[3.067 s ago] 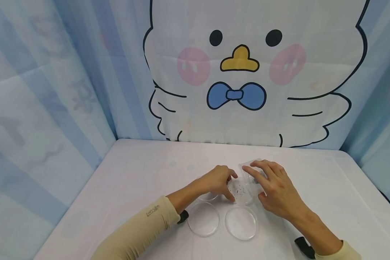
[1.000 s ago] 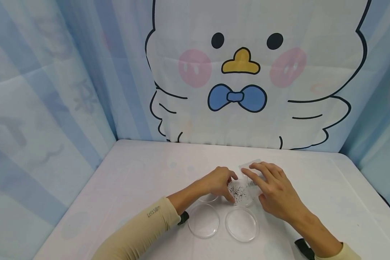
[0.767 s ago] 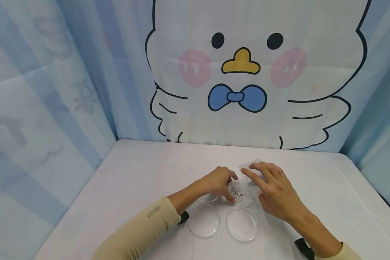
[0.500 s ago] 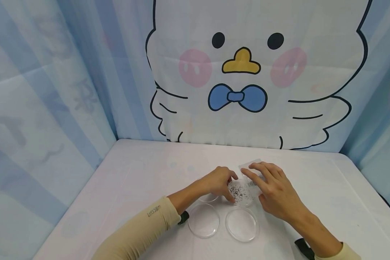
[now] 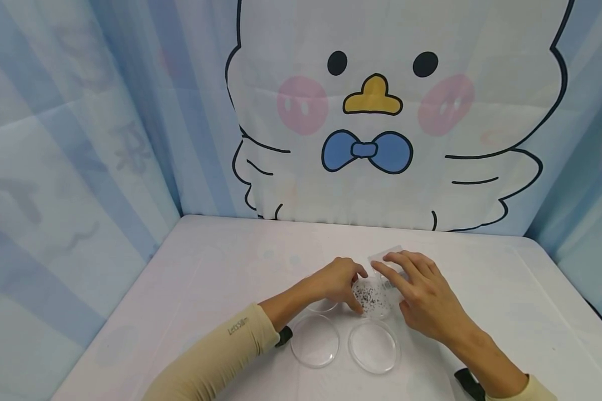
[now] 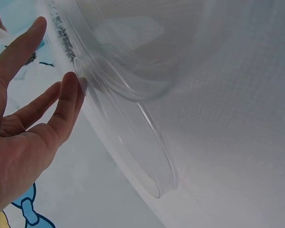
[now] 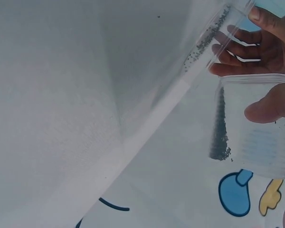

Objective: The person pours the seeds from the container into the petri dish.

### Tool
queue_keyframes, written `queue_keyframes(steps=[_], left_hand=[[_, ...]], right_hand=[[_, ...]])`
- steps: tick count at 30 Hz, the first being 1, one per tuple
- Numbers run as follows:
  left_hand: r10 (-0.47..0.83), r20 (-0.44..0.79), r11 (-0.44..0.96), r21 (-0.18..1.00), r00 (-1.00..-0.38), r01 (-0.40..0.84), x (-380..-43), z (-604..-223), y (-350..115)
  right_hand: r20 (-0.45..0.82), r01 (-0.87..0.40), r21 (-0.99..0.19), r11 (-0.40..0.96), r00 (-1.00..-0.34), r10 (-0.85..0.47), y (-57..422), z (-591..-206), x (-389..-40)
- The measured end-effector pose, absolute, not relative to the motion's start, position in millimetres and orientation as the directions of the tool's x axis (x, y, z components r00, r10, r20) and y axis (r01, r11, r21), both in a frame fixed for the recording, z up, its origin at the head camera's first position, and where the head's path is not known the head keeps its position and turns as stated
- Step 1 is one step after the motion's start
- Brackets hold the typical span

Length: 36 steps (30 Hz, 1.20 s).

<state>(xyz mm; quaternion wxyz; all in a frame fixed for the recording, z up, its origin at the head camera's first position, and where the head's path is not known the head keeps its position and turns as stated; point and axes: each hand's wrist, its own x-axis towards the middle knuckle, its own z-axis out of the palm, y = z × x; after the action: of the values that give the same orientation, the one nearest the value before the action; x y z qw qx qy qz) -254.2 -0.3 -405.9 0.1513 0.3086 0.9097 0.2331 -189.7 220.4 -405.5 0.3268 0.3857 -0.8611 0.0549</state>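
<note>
A clear petri dish (image 5: 373, 301) with dark grains scattered across its bottom lies on the table. My left hand (image 5: 337, 279) holds its left side, thumb at the near rim and fingers at the far rim. Above the dish's right edge, my right hand (image 5: 423, 287) holds a clear plastic bag (image 7: 256, 137) with its thumb pressed on the side. Dark grains are gathered along one edge of that bag in the right wrist view. The bag's mouth is partly hidden by my fingers in the head view.
Two clear round pieces, a left one (image 5: 315, 341) and a right one (image 5: 373, 346), lie in front of the dish. Another clear dish (image 5: 323, 305) is partly covered by my left wrist. A printed curtain (image 5: 366, 189) hangs behind the white table (image 5: 231, 250).
More dark grains lie in the petri dish than about three seconds ago. The bag has tilted or shifted slightly in my right hand. My left hand has stayed in place.
</note>
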Motion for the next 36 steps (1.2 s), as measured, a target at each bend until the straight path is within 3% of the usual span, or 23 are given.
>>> queue_keyframes(steps=[36], left_hand=[[0.640,-0.128,0.691,0.527,-0.758,0.494,-254.4,-404.1,-1.7]], right_hand=[[0.622,-0.733,0.167,0.659,-0.441,-0.648,214.1,-404.2,-190.7]])
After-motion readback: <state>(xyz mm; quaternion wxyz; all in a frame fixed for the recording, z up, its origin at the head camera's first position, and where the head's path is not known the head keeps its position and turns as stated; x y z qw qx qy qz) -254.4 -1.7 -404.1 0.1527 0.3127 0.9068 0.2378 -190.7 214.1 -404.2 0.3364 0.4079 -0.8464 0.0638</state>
